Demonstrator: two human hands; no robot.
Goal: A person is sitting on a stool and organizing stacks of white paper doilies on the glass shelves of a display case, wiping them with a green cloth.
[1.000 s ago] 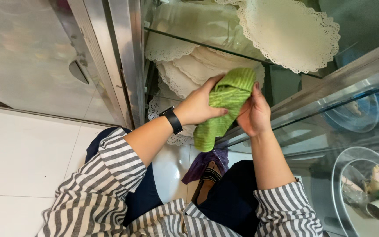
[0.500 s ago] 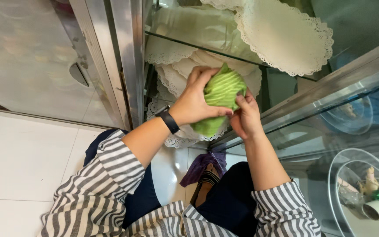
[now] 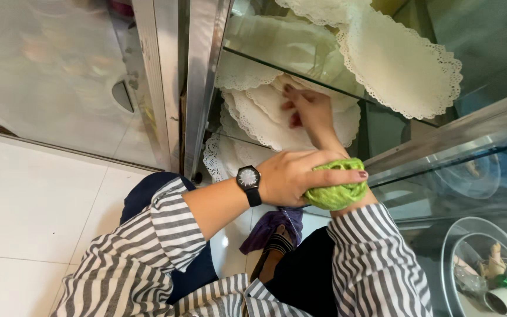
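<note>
Gripping bunched green cloth (image 3: 335,191), left hand (image 3: 291,176) (right hand (image 3: 309,111) on lacy doilies (image 3: 265,111)).

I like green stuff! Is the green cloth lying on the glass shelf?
No, the left hand holds the bunched green cloth against the right forearm, off the glass shelf.

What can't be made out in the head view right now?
- right hand: motion-blurred over the lace doilies, so contact is unclear.
- green cloth: balled in the left hand; the fingers hide much of it.
- Purple cloth: mostly hidden by the left forearm.
- Items in the clear bowl: small, cut by the frame edge.
</note>
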